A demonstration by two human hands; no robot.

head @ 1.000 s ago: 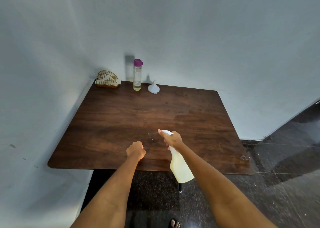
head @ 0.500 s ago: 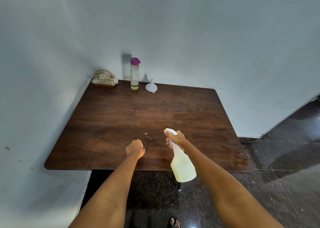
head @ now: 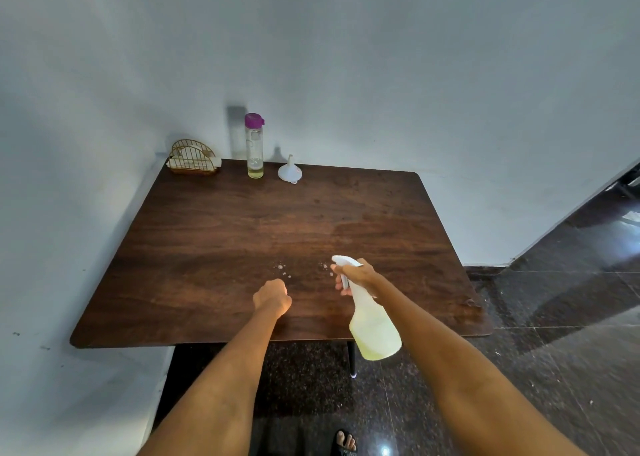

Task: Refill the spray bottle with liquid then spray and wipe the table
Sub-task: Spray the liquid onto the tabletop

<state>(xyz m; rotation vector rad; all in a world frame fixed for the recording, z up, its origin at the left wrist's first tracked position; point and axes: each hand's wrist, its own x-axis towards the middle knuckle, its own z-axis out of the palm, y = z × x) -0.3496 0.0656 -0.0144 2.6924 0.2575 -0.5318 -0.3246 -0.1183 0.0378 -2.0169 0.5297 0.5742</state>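
Observation:
My right hand (head: 356, 275) grips the neck and trigger of a white spray bottle (head: 372, 324) with pale yellow liquid inside, its nozzle aimed forward over the dark wooden table (head: 242, 233). Small wet droplets (head: 282, 269) lie on the wood just ahead of both hands. My left hand (head: 272, 296) is curled into a fist above the table's near part; whether it holds anything is hidden. At the far edge stand a clear bottle with a purple cap (head: 254, 146) and a white funnel (head: 290, 170) turned upside down.
A gold wire napkin holder (head: 192, 157) sits in the far left corner of the table against the wall. White walls bound the table at the left and back. Dark polished floor (head: 571, 317) lies to the right, and a sandalled foot (head: 344, 441) shows below.
My right hand has carried the spray bottle a little to the right, and a second patch of droplets has appeared on the wood. My left fist has stayed put.

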